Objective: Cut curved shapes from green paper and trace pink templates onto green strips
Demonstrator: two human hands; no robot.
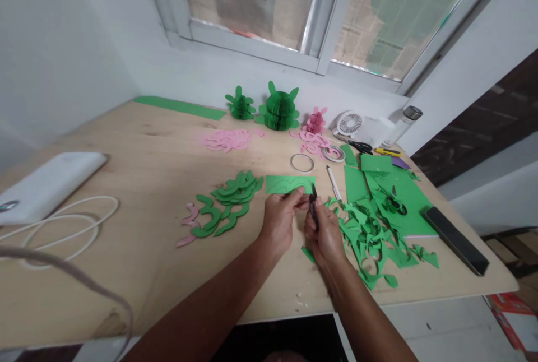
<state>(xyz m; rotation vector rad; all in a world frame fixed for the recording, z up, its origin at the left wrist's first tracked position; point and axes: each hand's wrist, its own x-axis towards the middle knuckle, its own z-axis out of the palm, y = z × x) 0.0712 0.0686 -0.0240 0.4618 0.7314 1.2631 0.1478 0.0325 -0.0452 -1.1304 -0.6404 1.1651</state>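
Observation:
Between my hands is a strip of green paper (277, 184) with a wavy outline drawn on it. My left hand (281, 213) pinches its lower edge with thumb and fingers. Closed around a pair of dark scissors (313, 199), my right hand (325, 233) keeps the blades upright at the strip's right end. Its fingers partly hide the handles. Left of my hands lies a pile of green wavy cutouts (235, 196), with a few pink pieces (191, 214) at its side. Green paper scraps (370, 233) are heaped right of my right hand.
A white pen (334, 182), a metal ring (301, 163) and a tape roll (333, 153) lie beyond my hands. Paper honeycomb figures (281, 110) and a small fan (348, 123) line the wall. A phone (456, 240) is at right; a white device (50, 182) with cable at left.

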